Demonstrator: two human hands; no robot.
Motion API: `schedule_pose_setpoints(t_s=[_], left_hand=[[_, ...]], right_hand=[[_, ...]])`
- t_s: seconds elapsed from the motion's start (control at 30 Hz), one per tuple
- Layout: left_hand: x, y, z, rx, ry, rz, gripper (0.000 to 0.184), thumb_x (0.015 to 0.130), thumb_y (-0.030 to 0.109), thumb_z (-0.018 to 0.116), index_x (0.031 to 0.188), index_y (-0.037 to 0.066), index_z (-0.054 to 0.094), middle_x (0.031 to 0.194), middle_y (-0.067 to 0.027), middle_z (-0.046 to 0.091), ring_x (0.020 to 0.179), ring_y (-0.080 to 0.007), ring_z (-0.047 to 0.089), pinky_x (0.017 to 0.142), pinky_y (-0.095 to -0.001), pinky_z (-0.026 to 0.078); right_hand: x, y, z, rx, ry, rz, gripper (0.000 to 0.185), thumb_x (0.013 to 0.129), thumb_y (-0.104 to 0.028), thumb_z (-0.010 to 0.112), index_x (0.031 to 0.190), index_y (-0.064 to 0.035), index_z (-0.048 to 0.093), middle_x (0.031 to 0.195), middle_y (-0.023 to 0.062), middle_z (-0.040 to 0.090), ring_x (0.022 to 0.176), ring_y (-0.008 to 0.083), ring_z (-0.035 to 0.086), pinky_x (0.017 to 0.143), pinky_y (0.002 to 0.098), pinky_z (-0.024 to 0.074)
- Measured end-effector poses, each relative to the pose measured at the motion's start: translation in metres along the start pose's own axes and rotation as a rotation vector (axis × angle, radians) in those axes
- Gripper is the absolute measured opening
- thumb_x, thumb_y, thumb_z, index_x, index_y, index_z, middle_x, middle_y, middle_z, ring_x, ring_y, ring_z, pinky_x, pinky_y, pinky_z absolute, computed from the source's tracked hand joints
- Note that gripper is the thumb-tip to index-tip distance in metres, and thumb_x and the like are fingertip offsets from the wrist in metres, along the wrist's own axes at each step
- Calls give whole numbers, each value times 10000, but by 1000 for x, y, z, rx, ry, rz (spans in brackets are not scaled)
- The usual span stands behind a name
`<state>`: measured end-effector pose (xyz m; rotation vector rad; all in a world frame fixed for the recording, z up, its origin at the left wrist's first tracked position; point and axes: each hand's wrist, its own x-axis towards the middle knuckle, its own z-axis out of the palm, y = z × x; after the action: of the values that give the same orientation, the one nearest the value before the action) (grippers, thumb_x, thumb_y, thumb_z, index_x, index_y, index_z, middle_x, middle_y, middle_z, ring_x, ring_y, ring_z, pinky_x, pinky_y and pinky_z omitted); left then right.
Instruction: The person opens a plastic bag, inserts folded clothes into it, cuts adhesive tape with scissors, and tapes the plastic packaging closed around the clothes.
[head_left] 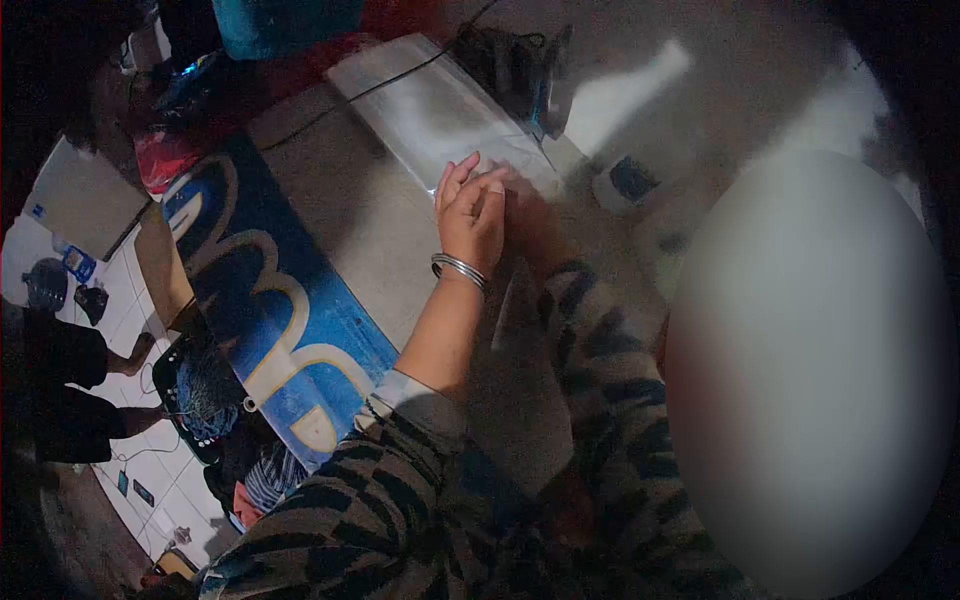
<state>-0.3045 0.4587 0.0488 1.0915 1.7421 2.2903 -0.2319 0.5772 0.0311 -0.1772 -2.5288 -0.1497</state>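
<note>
My left hand (pixel 470 218), with silvery bangles at the wrist, is raised in the middle of the view. Its fingers are partly stretched and apart, and nothing shows in them. Against it, or just beside it, is my right hand (pixel 527 222), dark and smeared, so its fingers cannot be made out. Beyond both hands lies a flat stack of clear plastic sheets or bags (pixel 425 95), nearest to my fingertips. Under it is a grey-brown table surface (pixel 385 235).
A blue painted panel (pixel 290 290) with white lettering runs along the table's left side. Past it, a person's legs (pixel 125 420) show on white tiles near a bin of dark cloth (pixel 205 395). A large pale blurred oval (pixel 810 380) covers the right. A teal container (pixel 285 25) stands at the top.
</note>
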Motion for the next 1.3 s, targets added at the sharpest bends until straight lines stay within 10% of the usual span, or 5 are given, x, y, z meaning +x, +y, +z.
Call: schedule_pose_setpoints(t_s=[0.4,0.67,1.1,1.2,1.3], left_hand=[[5,-21,-3,-59,-113,-27,490,903,488,464,1202,112,566,1392,-171,379,1343,-373,235,1100,-485,160],[5,4,-7,54,-136,-110,477,942,416,395,1244,72,530,1430,-156,337,1348,-344,248,1108,-448,180],[4,-10,-3,67,112,-182,490,846,220,601,1295,85,454,1468,-220,201,1364,-391,157,1098,-481,170],[2,-7,0,175,72,-183,518,847,196,592,1327,104,421,1465,-239,184,1363,-398,151,1099,-475,166],[2,-13,2,302,-1,-123,528,854,164,571,1351,127,396,1472,-244,156,1366,-404,136,1099,-476,163]], right_hand=[[12,15,13,-372,-616,240,700,899,-471,426,1458,-137,170,1497,189,154,1369,377,182,1090,540,180],[26,-13,-36,-153,-364,451,290,738,-219,653,983,-67,620,978,134,613,975,310,580,844,429,463],[-19,45,12,-293,-302,-133,352,791,-188,576,1105,-32,545,1064,183,557,936,367,551,832,479,460],[-23,-2,-11,18,7,685,306,800,-151,553,1084,-36,553,1021,176,562,916,372,551,806,468,464],[-21,-15,-40,49,141,339,263,806,-166,560,1039,-44,574,1010,170,576,927,357,558,767,445,469]])
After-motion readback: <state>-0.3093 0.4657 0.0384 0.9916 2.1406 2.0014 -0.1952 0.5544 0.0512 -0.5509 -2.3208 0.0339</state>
